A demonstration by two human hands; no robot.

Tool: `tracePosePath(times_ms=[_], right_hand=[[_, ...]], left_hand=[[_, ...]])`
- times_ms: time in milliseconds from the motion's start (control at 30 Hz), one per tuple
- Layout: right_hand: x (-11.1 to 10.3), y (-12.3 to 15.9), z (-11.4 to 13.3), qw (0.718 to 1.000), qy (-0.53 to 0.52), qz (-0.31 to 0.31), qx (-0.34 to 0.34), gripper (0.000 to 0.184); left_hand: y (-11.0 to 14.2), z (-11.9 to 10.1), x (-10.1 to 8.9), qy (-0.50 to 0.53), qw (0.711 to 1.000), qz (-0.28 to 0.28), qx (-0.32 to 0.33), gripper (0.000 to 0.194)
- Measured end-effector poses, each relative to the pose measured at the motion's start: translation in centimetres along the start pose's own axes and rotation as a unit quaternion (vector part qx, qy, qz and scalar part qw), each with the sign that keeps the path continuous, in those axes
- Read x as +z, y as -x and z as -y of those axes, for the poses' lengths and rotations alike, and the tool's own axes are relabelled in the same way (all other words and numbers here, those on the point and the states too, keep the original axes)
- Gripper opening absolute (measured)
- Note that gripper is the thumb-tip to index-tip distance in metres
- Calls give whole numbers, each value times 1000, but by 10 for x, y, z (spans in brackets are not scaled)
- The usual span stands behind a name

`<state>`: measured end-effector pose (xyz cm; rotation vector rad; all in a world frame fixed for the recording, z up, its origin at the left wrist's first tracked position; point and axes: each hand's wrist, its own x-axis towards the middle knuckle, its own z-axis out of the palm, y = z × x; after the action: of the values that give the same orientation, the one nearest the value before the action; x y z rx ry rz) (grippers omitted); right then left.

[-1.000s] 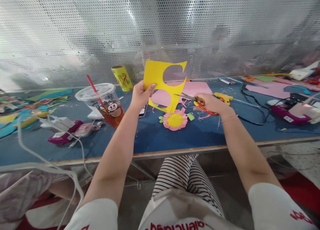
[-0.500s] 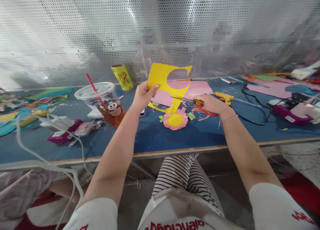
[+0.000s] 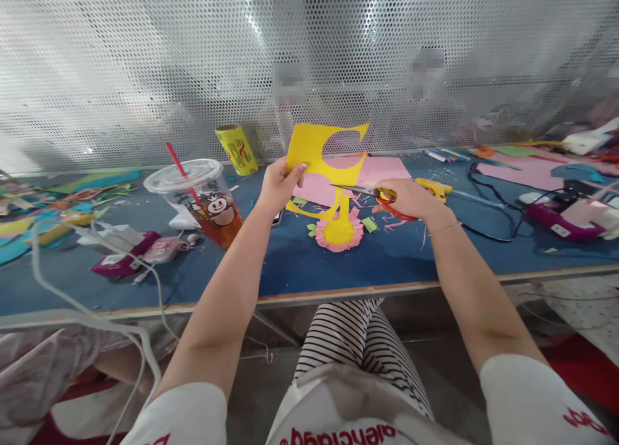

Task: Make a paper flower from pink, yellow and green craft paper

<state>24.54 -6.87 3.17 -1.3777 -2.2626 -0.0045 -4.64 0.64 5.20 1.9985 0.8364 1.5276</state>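
My left hand (image 3: 282, 184) pinches the left edge of a yellow paper sheet (image 3: 308, 145) with round cut-outs, held up above the table. Scissors (image 3: 360, 190) with red and yellow handles are in my right hand (image 3: 403, 198), their blades pointing left at the sheet's lower part. A strip of the yellow paper hangs down below the blades. Just under it on the table lies a pink paper flower (image 3: 358, 235) with a yellow centre and small green pieces beside it. Pink paper (image 3: 387, 169) lies behind the sheet.
A plastic drink cup (image 3: 217, 206) with a red straw stands left of my forearm, and a yellow can (image 3: 238, 149) behind it. A yellow glue gun (image 3: 434, 188) lies beyond my right hand. Purple power strips (image 3: 123, 258), cables and paper scraps lie on both sides. A perforated metal panel (image 3: 193, 64) rises behind.
The yellow sheet has tilted slightly, and its lower strip now hangs more upright over the flower. My right hand and the scissors have shifted only a little.
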Motion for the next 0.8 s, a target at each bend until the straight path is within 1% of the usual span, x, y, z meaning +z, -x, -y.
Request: tracePosePath(times_ms=[67, 133, 167, 233, 300, 333, 367, 400, 433, 500, 533, 600, 633, 667, 700, 800], right_hand=[[1, 0, -4, 1000, -8, -6, 3, 38], [4, 0, -11, 1000, -14, -15, 18, 46], [6, 0, -15, 999, -13, -20, 35, 46], [12, -2, -24, 995, 5, -31, 90, 44], [20, -4, -34, 986, 37, -45, 159, 44], [25, -5, -38, 979, 53, -50, 191, 44], [30, -6, -42, 972, 64, -52, 221, 44], [35, -8, -45, 965, 68, -51, 248, 43], [39, -10, -46, 960, 61, -45, 270, 42], [47, -13, -46, 953, 24, -35, 301, 42], [51, -15, -45, 950, 1, -36, 311, 42], [57, -20, -39, 947, -32, -53, 316, 40], [60, -22, -36, 947, -41, -64, 313, 39], [64, -24, -32, 947, -48, -74, 308, 39], [68, -26, -29, 949, -54, -82, 300, 39], [81, -32, -22, 958, -71, -102, 260, 45]], left_hand=[[-2, 3, -1, -10, 999, -28, 15, 30], [-5, 6, -3, -3, 997, -81, 18, 27], [-7, 9, -4, 2, 994, -109, 17, 23], [-11, 15, -5, -4, 989, -144, 22, 14], [-12, 24, -3, -43, 989, -138, 41, 14], [-11, 30, -1, -77, 989, -115, 53, 18], [-10, 36, 2, -124, 988, -76, 58, 24], [-7, 42, 5, -179, 982, -34, 53, 29], [-3, 49, 9, -241, 970, 10, 40, 36], [4, 64, 18, -352, 930, 102, -1, 45], [8, 71, 23, -389, 909, 151, -19, 47], [14, 84, 33, -429, 874, 225, -30, 49], [15, 90, 37, -427, 865, 263, -20, 51], [16, 95, 41, -415, 863, 287, -7, 52], [16, 100, 45, -399, 868, 296, 7, 52], [15, 105, 54, -348, 897, 272, 39, 47]])
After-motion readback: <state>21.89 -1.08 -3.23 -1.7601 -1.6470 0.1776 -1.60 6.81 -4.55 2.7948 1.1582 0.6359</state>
